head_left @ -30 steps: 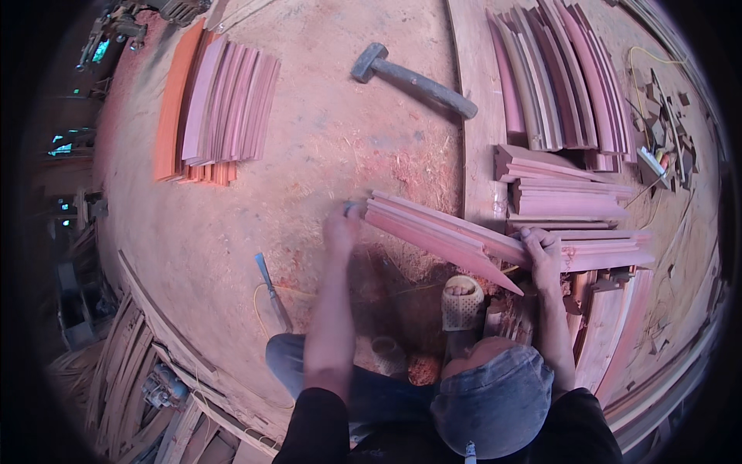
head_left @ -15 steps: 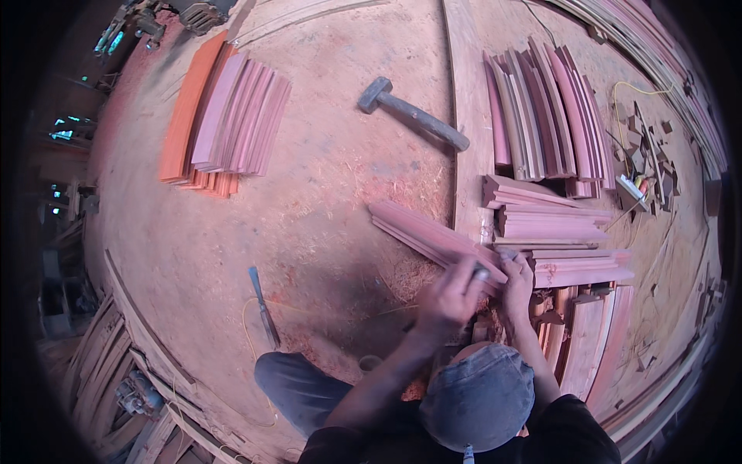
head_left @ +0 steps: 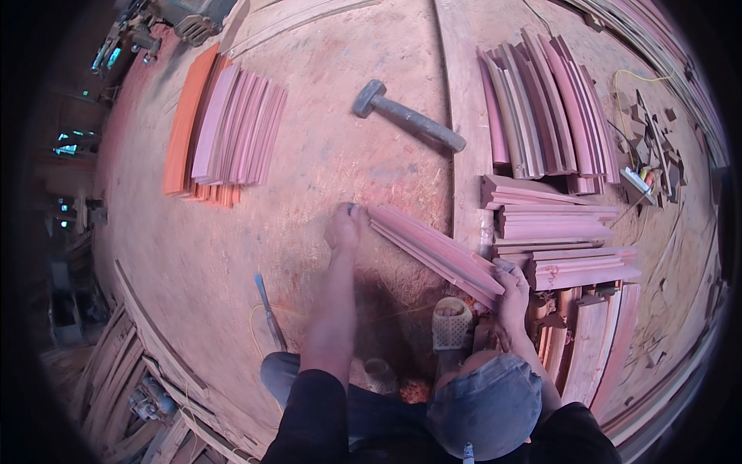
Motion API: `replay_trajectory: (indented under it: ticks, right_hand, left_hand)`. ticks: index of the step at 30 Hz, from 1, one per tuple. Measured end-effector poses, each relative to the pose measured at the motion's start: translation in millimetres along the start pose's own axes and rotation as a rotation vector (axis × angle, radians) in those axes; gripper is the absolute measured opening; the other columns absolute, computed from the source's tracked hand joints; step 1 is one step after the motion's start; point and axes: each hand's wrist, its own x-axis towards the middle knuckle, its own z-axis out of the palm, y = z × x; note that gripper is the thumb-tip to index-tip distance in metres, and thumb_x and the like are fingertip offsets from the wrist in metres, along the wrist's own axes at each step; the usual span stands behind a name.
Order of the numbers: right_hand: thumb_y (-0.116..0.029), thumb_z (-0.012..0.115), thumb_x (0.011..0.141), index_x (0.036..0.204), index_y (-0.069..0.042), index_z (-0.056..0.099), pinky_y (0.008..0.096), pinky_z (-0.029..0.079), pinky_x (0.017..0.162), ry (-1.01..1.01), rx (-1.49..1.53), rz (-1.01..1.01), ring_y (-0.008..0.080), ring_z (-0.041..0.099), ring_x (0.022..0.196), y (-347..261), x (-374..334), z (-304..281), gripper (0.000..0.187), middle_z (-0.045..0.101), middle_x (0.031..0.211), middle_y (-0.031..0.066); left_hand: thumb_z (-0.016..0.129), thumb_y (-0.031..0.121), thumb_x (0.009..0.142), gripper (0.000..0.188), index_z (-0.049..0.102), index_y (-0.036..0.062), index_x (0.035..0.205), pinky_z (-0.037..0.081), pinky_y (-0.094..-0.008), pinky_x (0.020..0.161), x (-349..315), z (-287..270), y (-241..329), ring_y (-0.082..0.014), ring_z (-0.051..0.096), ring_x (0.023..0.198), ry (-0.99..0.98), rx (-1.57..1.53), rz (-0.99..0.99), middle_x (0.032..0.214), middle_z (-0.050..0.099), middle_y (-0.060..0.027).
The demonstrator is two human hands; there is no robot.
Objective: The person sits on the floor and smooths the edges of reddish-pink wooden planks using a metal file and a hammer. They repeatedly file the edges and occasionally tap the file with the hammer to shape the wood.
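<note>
A reddish profiled wooden moulding (head_left: 434, 252) slants in front of me, its far end toward the left. My right hand (head_left: 512, 288) is closed around its near end. Just beyond the far end is my left hand (head_left: 345, 227), curled into a fist. A small dark bit shows at the top of that fist, but what it belongs to is hidden by the fingers. The left arm stretches forward. Past the moulding lies a sledgehammer (head_left: 410, 116), its handle end resting on a long wooden board (head_left: 470, 185).
Stacked mouldings (head_left: 553, 224) stand close on the right, with a further bundle (head_left: 533, 108) behind them. At the far left sits another bundle (head_left: 236, 127) beside an orange board (head_left: 189, 124). A slim blue-ended tool (head_left: 268, 309) lies near my left knee. Shavings cover the floor.
My left hand has moved from beside the right hand, over the moulding's near end, out to its far left end. The right hand still grips the moulding, which has barely shifted.
</note>
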Motion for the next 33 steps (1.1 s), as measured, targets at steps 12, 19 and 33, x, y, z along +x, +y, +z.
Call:
replay_trajectory:
  ticks: [12, 19, 33]
  right_hand:
    - [-0.051, 0.058, 0.101, 0.145, 0.0, 0.053, 0.047, 0.056, 0.099, -0.753, 0.391, 1.085, 0.0331, 0.069, 0.109, 40, 21, 17, 0.068, 0.068, 0.126, 0.0199]
    - [-0.048, 0.07, 0.097, 0.134, -0.004, 0.06, 0.0342, 0.053, 0.09, -0.827, -0.23, 0.296, 0.0135, 0.062, 0.096, 85, -7, 76, 0.059, 0.066, 0.106, 0.0029]
    - [-0.015, 0.079, 0.086, 0.149, -0.008, 0.044, 0.0431, 0.04, 0.114, -0.688, 0.35, -0.385, 0.0234, 0.053, 0.13, -2, 154, 177, 0.072, 0.057, 0.136, 0.0073]
  left_hand:
    - [0.058, 0.014, 0.101, 0.031, 0.066, 0.0061, 0.13, 0.056, -0.033, 0.08, -149, 10, -97, -0.0172, 0.066, 0.092, -0.257, -1.206, -0.551, 0.112, 0.069, -0.0082]
    - [0.054, 0.011, 0.099, 0.026, 0.068, 0.0059, 0.12, 0.059, -0.0379, 0.074, -176, -51, -137, -0.0227, 0.069, 0.087, -0.031, -1.281, -0.549, 0.106, 0.071, -0.0106]
    - [0.068, 0.028, 0.103, 0.029, 0.069, 0.0036, 0.118, 0.058, -0.0285, 0.069, -217, -53, -89, -0.0132, 0.071, 0.082, -0.29, -1.164, -0.424, 0.1, 0.075, -0.0047]
